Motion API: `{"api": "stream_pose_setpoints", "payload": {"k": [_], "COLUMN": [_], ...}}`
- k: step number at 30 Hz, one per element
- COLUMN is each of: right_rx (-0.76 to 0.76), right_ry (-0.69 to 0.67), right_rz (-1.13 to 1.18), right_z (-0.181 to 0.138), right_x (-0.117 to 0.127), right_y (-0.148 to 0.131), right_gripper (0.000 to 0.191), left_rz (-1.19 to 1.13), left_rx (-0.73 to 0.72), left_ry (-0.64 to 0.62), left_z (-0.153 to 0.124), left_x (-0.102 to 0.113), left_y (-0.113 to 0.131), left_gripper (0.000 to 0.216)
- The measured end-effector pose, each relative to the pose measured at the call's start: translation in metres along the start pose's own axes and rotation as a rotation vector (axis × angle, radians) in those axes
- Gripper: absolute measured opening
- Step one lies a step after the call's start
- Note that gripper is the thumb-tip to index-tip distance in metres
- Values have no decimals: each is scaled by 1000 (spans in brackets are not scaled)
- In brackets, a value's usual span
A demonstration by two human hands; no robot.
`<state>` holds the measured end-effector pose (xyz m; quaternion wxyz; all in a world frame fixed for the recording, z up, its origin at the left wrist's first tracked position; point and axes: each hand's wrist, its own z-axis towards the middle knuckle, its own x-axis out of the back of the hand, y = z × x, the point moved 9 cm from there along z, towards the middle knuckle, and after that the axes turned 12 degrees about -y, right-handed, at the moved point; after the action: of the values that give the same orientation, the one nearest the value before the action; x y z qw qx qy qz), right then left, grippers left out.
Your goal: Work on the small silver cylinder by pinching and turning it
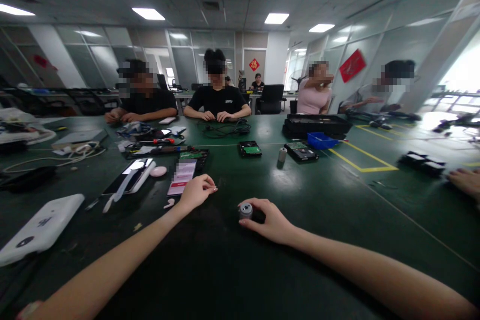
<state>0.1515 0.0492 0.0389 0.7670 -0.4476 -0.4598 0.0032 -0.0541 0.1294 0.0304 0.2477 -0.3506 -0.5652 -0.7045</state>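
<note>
My right hand (270, 220) rests on the dark green table (232, 260), its fingers curled round a small grey cylindrical metal part (246, 210) that stands on the surface. My left hand (197, 191) hovers a little to the left, fingers pinched together at the tips; whatever they pinch is too small to make out. A pink and white card (182, 177) lies just beyond the left hand, and a small white piece (169, 204) lies beside its wrist.
Circuit boards (250, 148) and a hard drive (301, 151) lie mid-table beside a blue bin (320, 140) and a small cylinder (282, 155). A white device (39, 227) sits at left, with tools, cables and a phone (131, 176) behind. Several people sit opposite; another person's hand (465, 181) shows at right.
</note>
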Motion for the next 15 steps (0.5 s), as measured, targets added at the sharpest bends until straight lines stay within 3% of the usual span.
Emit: {"api": "stream_pose_setpoints", "payload": {"k": [4, 7, 11, 15], "right_rx": [12, 14, 21, 34], "right_ry": [-8, -7, -5, 11], "right_rz": [-5, -9, -7, -28], "right_z": [1, 1, 1, 0], "right_x": [-1, -1, -1, 0], "right_y": [-1, -2, -1, 0], "right_gripper": [34, 34, 33, 33], "left_rz": [-6, -18, -200, -349], "left_rx": [-23, -31, -200, -341], "left_ry": [3, 46, 130, -11], "left_z": [-1, -4, -21, -43], "left_x": [-3, 0, 1, -19], "left_y": [-3, 8, 55, 105], "left_gripper": [21, 18, 19, 18]}}
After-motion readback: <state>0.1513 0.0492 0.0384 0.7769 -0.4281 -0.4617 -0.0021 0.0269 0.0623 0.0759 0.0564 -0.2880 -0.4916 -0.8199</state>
